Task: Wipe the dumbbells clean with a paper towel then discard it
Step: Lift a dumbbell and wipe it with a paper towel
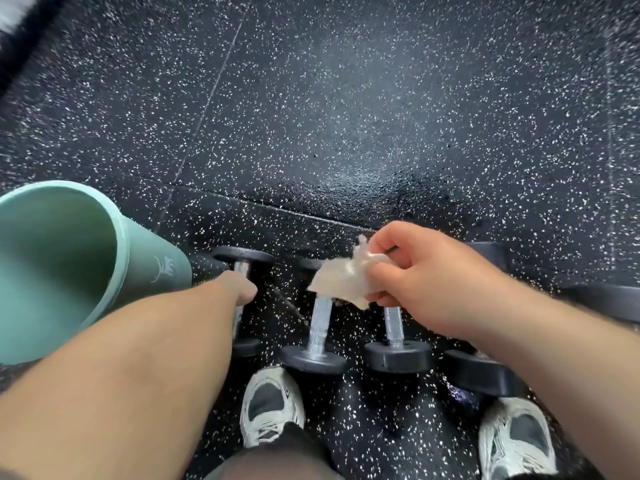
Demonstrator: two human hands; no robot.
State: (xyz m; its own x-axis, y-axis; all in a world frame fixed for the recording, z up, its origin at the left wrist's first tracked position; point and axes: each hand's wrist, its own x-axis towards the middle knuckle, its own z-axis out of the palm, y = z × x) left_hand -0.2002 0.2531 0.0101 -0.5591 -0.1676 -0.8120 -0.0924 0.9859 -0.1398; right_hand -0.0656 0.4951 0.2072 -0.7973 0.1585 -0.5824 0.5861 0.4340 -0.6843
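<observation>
Fingers (388, 242) of right hand (426, 282) pinch paper towel (341, 280) | dumbbells (320, 327) just below, handles pointing away | left hand (239, 289) grip unclear

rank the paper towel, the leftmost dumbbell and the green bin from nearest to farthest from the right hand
From the right hand:
1. paper towel, pinched in its fingers
2. leftmost dumbbell, on the floor to the left
3. green bin, far left

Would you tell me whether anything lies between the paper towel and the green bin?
Yes: the left hand, down at the leftmost dumbbell, and its forearm lie between the paper towel held by the right hand and the green bin.
</observation>
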